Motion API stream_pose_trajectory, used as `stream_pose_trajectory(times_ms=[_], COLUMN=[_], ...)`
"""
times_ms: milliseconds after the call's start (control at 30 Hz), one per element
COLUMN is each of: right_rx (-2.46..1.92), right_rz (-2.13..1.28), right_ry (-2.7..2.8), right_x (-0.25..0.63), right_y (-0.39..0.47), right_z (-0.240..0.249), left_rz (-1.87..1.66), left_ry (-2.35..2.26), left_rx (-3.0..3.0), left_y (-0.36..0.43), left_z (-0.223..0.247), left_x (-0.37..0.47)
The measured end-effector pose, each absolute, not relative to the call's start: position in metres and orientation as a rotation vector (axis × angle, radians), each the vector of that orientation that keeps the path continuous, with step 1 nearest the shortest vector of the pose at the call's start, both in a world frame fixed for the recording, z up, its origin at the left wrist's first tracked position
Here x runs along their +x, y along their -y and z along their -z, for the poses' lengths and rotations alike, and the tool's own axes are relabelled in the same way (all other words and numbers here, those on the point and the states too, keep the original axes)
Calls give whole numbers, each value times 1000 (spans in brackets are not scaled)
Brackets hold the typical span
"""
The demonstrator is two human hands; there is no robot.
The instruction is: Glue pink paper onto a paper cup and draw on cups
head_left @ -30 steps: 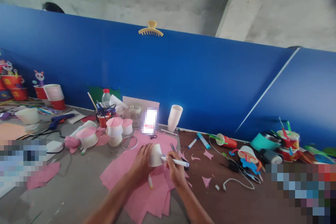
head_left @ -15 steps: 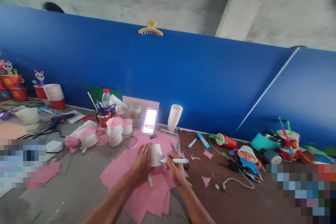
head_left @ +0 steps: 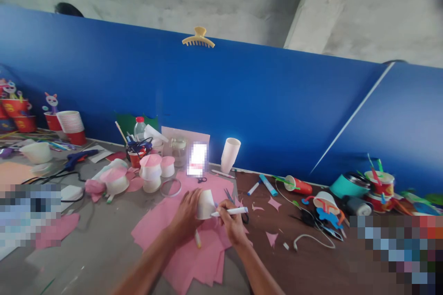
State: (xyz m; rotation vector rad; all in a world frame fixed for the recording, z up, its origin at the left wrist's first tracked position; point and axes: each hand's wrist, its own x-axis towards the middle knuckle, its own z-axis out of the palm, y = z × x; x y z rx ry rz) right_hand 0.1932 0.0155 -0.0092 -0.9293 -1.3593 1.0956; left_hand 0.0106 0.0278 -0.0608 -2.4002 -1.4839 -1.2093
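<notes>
A white paper cup (head_left: pixel 205 204) is held by my left hand (head_left: pixel 188 212), whose fingers wrap round its left side, over the pink paper sheets (head_left: pixel 180 258). My right hand (head_left: pixel 229 221) pinches a white marker (head_left: pixel 237 211), its tip pointing left at the cup's lower right edge. Just behind my right hand lie scissors (head_left: pixel 228 194), partly hidden by it. A marker with a yellow end (head_left: pixel 197 238) rests on the pink sheets below the cup.
Pink-topped white cups (head_left: pixel 151 173) stand at the left, near a tape ring (head_left: pixel 170 187). Behind are a glass jar (head_left: pixel 179 153) and a tall white cup stack (head_left: pixel 230 154). Blue markers (head_left: pixel 268 185), pink scraps (head_left: pixel 272 239), a white cable (head_left: pixel 313 243) and a teal container (head_left: pixel 349 185) lie at right.
The marker in my right hand has tilted slightly, its rear end a little higher. Both hands and the cup have hardly moved.
</notes>
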Motion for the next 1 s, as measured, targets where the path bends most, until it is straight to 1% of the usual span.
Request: stream_pose_trajectory(times_ms=[167,533,733,1000], right_rx=[-941,-944,-963,-946], right_rz=[-1045,-1100,-1081,-1112], right_ry=[1304,1355,1295,1362], right_x=[196,196,197,196], right_y=[-20,-15,-19,-16], right_z=[9,4,7,5], left_rz=[1175,1059,1069,1091], left_ry=[1525,1589,1548,1555], left_rx=[-2425,-2442,-2430,-2432], left_y=[-27,-22,-23,-26], left_z=[59,54,57,62], left_x=[10,11,9,9])
